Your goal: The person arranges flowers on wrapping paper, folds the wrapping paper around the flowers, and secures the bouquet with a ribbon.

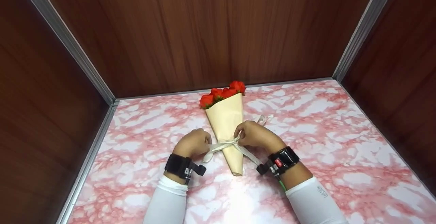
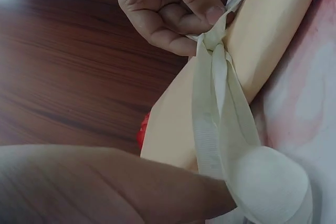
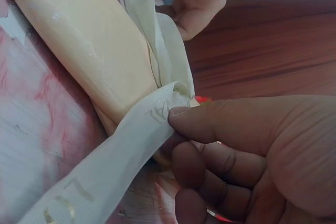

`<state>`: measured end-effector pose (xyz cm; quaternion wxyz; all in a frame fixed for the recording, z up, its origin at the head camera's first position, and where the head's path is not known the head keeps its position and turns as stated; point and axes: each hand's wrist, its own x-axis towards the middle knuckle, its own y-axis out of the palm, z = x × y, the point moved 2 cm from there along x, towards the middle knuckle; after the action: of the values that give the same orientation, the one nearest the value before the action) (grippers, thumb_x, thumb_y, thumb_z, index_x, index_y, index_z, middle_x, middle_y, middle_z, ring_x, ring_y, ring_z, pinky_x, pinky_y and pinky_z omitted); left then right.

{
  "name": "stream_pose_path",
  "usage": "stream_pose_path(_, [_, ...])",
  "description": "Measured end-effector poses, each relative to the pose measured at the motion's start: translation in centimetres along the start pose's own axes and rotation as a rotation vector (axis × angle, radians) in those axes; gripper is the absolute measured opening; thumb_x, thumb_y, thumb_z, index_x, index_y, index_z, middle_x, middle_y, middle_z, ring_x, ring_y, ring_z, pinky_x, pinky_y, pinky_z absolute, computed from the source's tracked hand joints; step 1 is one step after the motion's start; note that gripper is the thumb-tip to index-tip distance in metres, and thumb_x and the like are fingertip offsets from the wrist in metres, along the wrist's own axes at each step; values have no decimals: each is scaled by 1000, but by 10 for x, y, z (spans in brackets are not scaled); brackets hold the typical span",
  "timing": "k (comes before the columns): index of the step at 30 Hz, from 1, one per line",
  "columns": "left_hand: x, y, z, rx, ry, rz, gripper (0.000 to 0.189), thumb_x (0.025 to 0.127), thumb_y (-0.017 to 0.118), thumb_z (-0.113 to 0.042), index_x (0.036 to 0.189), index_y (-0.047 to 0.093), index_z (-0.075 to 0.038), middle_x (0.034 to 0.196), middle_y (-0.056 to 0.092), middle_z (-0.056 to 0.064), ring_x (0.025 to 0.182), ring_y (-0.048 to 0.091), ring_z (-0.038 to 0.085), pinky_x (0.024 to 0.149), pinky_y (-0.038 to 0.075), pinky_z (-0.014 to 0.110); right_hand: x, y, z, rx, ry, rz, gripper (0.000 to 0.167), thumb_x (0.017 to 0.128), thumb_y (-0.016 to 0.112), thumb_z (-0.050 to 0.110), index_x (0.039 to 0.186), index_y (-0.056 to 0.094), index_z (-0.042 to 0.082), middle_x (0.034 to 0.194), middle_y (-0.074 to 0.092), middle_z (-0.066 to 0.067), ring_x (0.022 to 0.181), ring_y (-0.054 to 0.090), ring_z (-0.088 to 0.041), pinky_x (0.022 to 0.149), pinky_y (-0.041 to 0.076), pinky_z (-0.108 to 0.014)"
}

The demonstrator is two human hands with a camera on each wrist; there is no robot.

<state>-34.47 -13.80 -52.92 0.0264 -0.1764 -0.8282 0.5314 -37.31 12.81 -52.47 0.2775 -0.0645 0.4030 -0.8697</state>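
Observation:
A bouquet of red roses [image 1: 223, 93] in cream wrapping paper [image 1: 227, 121] lies on the table, blooms toward the back wall. Around its lower part runs a cream ribbon [image 1: 223, 145], crossed at a knot [image 2: 214, 43] on the front. My right hand [image 1: 256, 135] pinches the ribbon beside this knot between thumb and fingers. On the other side, my left hand [image 1: 194, 143] holds the ribbon's left part, fingers curled; its fingertips are mostly hidden. Gold print shows on a ribbon tail [image 3: 79, 192] in the right wrist view.
The table top [image 1: 143, 169] has a pink and white marbled pattern. Dark wood panels [image 1: 211, 33] enclose it at the back and both sides, with metal strips [image 1: 73, 51] along the corners. Both wrists wear black camera straps [image 1: 284, 159].

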Motion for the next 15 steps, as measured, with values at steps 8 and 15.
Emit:
stream_pose_path(8, [-9, -27, 4, -27, -146, -78, 30, 104, 79, -30, 80, 67, -15, 76, 61, 0, 70, 60, 21, 67, 46, 37, 1, -1, -3, -6, -5, -13, 23, 86, 82, 0, 105, 83, 12, 82, 73, 0, 69, 60, -8, 64, 50, -24])
stream_pose_path(15, [-26, -55, 5, -128, -203, 16, 32, 106, 79, -28, 83, 74, -6, 65, 69, 6, 54, 61, 19, 54, 46, 32, 0, -1, -6, -4, 2, -18, 24, 84, 80, -1, 105, 83, 11, 81, 70, 1, 68, 60, -9, 64, 50, -25])
